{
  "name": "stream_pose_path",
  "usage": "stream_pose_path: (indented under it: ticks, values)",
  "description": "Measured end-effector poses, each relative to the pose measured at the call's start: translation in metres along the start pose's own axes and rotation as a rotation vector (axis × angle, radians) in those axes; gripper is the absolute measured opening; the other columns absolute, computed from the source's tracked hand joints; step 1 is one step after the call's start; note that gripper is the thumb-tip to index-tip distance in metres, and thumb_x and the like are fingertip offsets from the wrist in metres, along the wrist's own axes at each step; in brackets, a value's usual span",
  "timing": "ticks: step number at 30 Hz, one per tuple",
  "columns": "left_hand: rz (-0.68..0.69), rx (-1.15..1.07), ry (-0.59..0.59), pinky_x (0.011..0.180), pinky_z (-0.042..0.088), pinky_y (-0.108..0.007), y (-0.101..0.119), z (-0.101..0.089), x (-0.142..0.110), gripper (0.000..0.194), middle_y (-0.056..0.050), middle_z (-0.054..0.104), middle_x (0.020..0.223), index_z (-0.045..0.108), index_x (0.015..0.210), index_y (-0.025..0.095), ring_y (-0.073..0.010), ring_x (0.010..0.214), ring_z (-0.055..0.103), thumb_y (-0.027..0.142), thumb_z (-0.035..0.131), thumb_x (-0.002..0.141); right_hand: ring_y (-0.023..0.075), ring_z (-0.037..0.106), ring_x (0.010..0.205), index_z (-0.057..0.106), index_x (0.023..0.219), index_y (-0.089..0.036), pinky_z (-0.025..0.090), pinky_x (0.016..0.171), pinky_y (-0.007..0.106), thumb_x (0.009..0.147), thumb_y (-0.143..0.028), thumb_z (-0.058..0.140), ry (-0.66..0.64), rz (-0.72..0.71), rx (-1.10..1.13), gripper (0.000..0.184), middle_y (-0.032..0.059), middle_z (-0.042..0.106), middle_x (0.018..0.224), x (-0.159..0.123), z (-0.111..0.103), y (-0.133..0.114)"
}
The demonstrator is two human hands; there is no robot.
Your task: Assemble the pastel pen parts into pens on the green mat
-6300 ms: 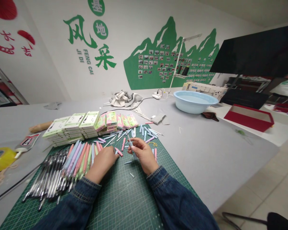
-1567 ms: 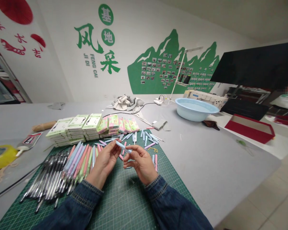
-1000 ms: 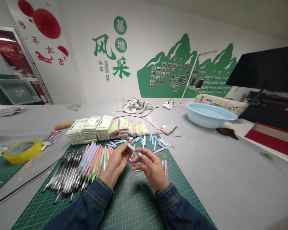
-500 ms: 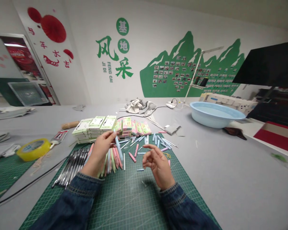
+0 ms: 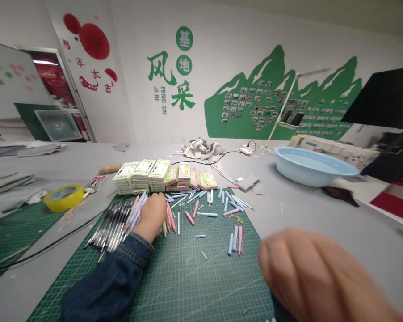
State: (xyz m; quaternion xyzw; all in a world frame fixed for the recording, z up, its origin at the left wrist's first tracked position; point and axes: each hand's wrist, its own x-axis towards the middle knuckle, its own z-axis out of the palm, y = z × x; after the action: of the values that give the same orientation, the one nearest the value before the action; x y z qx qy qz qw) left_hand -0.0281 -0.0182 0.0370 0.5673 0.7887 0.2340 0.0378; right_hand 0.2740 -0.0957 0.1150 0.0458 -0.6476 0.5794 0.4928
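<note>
My left hand (image 5: 152, 213) is curled over the row of pastel pens (image 5: 170, 217) on the green cutting mat (image 5: 201, 286). Its fingertips point away and are hidden, so I cannot see what they hold. Black-and-clear pens (image 5: 109, 228) lie in a bundle left of it, with lilac and blue pens (image 5: 136, 210) between. Large and blurred, my right hand (image 5: 308, 273) is raised close to the camera at lower right, its fingers folded together; anything inside is hidden. Two blue pen parts and a pink pen part (image 5: 240, 240) lie on the mat to its left.
Stacked white-green boxes (image 5: 159, 172) and pink-green boxes (image 5: 184, 174) line the mat's far edge. Loose pen parts (image 5: 235, 201) are scattered before them. Yellow tape (image 5: 63, 197) sits at left, near a black cable (image 5: 54, 239). A blue basin (image 5: 315, 167) stands at right.
My left hand has lowered the blue pen toward the row of pens; that pen no longer shows apart. My right hand has moved right and up toward the camera, closing its fingers.
</note>
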Motion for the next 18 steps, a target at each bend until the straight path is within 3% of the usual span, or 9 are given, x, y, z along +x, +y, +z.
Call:
stream_pose_path:
  ticks: [1, 3, 7, 12, 18]
  values:
    - [0.015, 0.029, -0.004, 0.086, 0.042, -0.04, 0.002, -0.001, -0.002, 0.016, -0.018, 0.061, 0.098, 0.061, 0.089, 0.011, -0.0296, 0.099, 0.059, 0.015, 0.049, 0.079, 0.0112, 0.044, 0.044, 0.068, 0.063, -0.03, 0.034, 0.043, 0.024, 0.071, -0.067, 0.055, 0.038, -0.017, 0.022, 0.04, -0.002, 0.048, 0.046, 0.011, 0.0, 0.01]
    - [0.092, 0.092, -0.005, 0.086, 0.042, -0.038, 0.007, -0.002, -0.007, 0.018, -0.017, 0.061, 0.101, 0.061, 0.093, 0.012, -0.0287, 0.1, 0.058, 0.017, 0.049, 0.08, 0.0098, 0.04, 0.047, 0.068, 0.073, -0.023, 0.034, 0.046, 0.023, 0.085, -0.045, 0.051, 0.373, 0.043, 0.113, 0.03, -0.0024, 0.045, 0.049, 0.029, -0.007, 0.036]
    - [0.367, 0.114, -0.098, 0.085, 0.041, -0.03, 0.023, 0.006, -0.017, 0.018, -0.01, 0.063, 0.099, 0.062, 0.096, 0.018, -0.0217, 0.098, 0.057, 0.024, 0.053, 0.081, 0.0069, 0.032, 0.045, 0.066, 0.079, -0.017, 0.027, 0.043, 0.019, 0.084, -0.035, 0.055, 0.741, 0.138, 0.248, 0.021, -0.0045, 0.042, 0.049, 0.031, -0.035, 0.093]
    - [0.554, 0.016, -0.185, 0.082, 0.04, -0.029, 0.038, 0.032, -0.028, 0.014, -0.006, 0.063, 0.094, 0.064, 0.089, 0.02, -0.0198, 0.095, 0.056, 0.023, 0.051, 0.084, 0.0056, 0.032, 0.044, 0.066, 0.079, -0.015, 0.025, 0.043, 0.018, 0.079, -0.036, 0.061, 0.859, 0.227, 0.233, 0.022, -0.0033, 0.048, 0.052, 0.011, -0.061, 0.136]
    - [0.678, 0.014, -0.164, 0.092, 0.037, -0.034, 0.056, 0.059, -0.027, 0.019, -0.008, 0.062, 0.104, 0.063, 0.098, 0.02, -0.0225, 0.104, 0.051, 0.02, 0.054, 0.081, 0.0062, 0.039, 0.047, 0.064, 0.079, -0.016, 0.026, 0.044, 0.019, 0.077, -0.034, 0.062, 0.953, 0.203, 0.04, 0.019, -0.0023, 0.052, 0.057, 0.005, -0.077, 0.133]
